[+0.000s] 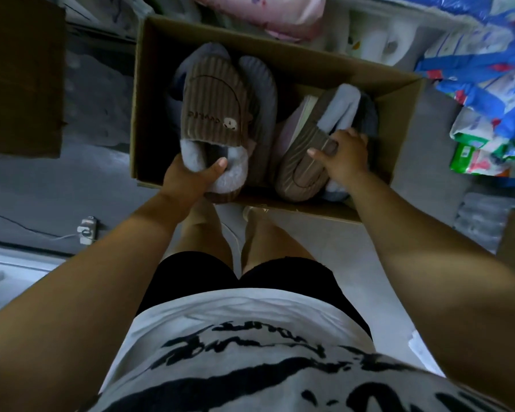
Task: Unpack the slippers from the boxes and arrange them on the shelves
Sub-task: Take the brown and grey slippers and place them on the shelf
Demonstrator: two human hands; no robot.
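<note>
A: How far along is the unpacking?

B: Not far, I'd say. At the near wall of the box (137,114), the left hand (191,178) is clenched round the fleecy heel of a brown bear slipper (214,105), thumb over the collar. That slipper's toe points to the far wall, and it lies on top of the others inside.

A: And the other hand?

B: The right hand (344,154) is in the right half of the box, fingers curled over a second slipper (304,165), also brown, tipped on its side. So both hands are grasping one each, and neither slipper is clear of the box.

A: Anything underneath?

B: Grey slippers (262,84) show beneath and beside the bear slipper, toward the far wall. More fleece sits under the second slipper. How many pairs there are, I cannot tell.

A: Any on the shelves?

B: No shelf is in view. Beyond the far wall are a pink pack (289,16) and paper rolls (378,46), with blue packs (488,84) off to the right. My judgement: this brown pair is about to be lifted, and the carrying, the arranging and the rest of the box are all left to do.
</note>
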